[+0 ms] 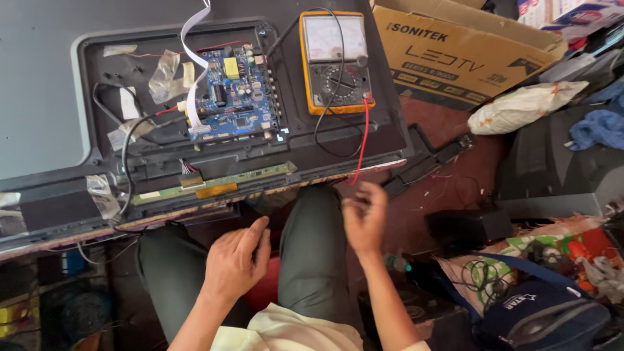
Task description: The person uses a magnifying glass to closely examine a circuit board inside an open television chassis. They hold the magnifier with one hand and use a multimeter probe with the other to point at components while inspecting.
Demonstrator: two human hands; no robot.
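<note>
An opened flat screen lies back-side up across my knees, its dark rear panel exposed. A blue circuit board sits in the middle with a white ribbon cable. Below it runs a narrow green strip board. An orange analogue multimeter rests on the panel, its red lead hanging down toward my right hand. That hand is blurred, fingers apart, just below the panel's near edge, holding nothing I can see. My left hand hovers over my left thigh, fingers loosely spread, empty.
A brown cardboard box lies at the upper right. Beside it is a white stuffed bag and blue cloth. A blue bag with tangled wires sits at the lower right. Clutter fills the floor on the left.
</note>
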